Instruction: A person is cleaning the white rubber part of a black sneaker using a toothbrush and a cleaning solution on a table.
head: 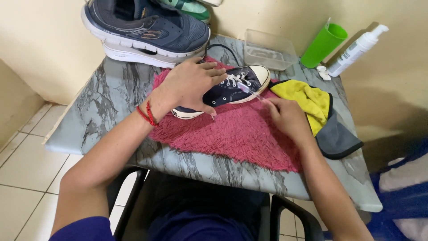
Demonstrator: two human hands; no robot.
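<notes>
Navy sneaker (pixel 232 87) on pink mat (pixel 236 134), under brushing.
Left hand (pixel 191 85) spread, pinning sneaker steady; right hand (pixel 287 117) pinching clear toothbrush (pixel 250 90) at its laces.

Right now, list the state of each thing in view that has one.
Navy canvas sneaker: on its side on the pink mat, laced.
Left hand: pressing the sneaker.
Right hand: gripping a clear toothbrush.
Clear plastic container: open, looks empty.
Foam pump bottle: leaning on the wall.
</notes>
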